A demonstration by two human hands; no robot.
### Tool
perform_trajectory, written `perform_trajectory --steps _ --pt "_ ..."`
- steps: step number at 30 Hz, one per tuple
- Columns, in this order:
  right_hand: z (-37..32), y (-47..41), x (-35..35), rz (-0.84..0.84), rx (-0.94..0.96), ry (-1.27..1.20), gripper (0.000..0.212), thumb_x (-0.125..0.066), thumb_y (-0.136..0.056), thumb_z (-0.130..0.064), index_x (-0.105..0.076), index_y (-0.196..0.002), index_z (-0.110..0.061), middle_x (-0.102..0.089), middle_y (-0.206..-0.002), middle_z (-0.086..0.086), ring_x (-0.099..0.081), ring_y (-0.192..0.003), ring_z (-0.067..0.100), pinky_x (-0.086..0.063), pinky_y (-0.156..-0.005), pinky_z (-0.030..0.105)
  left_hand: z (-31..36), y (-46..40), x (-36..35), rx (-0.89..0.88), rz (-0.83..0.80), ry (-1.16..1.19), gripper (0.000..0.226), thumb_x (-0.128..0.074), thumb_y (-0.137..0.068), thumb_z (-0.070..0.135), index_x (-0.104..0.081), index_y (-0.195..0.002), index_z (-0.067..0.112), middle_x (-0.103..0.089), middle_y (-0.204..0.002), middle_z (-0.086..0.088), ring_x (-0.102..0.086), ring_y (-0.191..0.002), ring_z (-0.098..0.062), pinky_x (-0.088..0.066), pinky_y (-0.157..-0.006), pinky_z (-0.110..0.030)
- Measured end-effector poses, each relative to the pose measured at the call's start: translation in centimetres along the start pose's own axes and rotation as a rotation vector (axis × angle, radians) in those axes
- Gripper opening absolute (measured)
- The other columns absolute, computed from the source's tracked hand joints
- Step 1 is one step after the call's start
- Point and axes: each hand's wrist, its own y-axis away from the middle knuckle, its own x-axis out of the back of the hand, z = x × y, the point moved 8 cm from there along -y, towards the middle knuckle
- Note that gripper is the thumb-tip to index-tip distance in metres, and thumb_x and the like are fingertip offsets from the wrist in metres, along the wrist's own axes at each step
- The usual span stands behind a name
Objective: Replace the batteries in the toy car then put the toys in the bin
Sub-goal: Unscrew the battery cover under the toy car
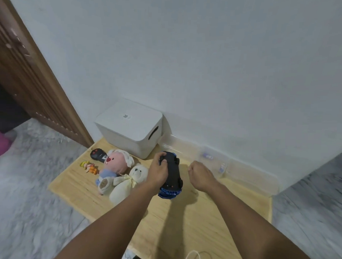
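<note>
Left hand [158,169] gripping toy car [172,174] belly-up mid-desk, near lidded bin [130,127]. Right hand [200,174] clenching, contents unclear. Risk: car twisting out one-handed, battery cover dropping off desk [201,218].

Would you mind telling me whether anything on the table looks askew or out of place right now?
Only the toy car: it is turned belly-up, dark underside showing, gripped by the left hand. That suits a battery change. The bin sits closed and the plush toys lie undisturbed.
</note>
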Motion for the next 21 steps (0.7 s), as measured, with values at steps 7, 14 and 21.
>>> perform_trajectory --steps 7,14,21 --pt "4.1 2.3 -6.6 -0.206 -0.086 0.219 0.010 -0.046 -0.092 -0.009 -0.052 -0.101 -0.010 -0.056 -0.107 0.012 -0.058 -0.096 0.031 -0.044 -0.071 0.035 -3.6 0.3 0.6 0.063 0.016 -0.064 0.030 -0.035 -0.100 0.012 -0.049 -0.124 0.023 -0.052 -0.120 -0.010 -0.054 -0.090 -0.021 -0.044 -0.057 -0.027" --pt "3.7 2.8 -7.0 -0.128 0.012 0.405 0.027 -0.053 -0.089 -0.004 -0.053 -0.116 -0.008 -0.054 -0.116 0.013 -0.056 -0.105 0.032 -0.046 -0.081 0.039 -5.1 0.4 0.2 0.093 -0.007 -0.049 0.031 -0.036 -0.101 0.010 -0.048 -0.127 0.019 -0.047 -0.116 -0.006 -0.051 -0.084 -0.014 -0.044 -0.056 -0.026" --pt "5.2 2.0 -6.4 -0.172 -0.088 0.191 0.024 -0.049 -0.091 -0.007 -0.063 -0.110 -0.006 -0.062 -0.114 0.012 -0.060 -0.101 0.031 -0.053 -0.085 0.039 -5.6 0.3 -0.2 0.113 -0.025 -0.047 0.030 -0.035 -0.101 0.012 -0.048 -0.126 0.021 -0.048 -0.113 -0.005 -0.051 -0.085 -0.015 -0.047 -0.064 -0.030"
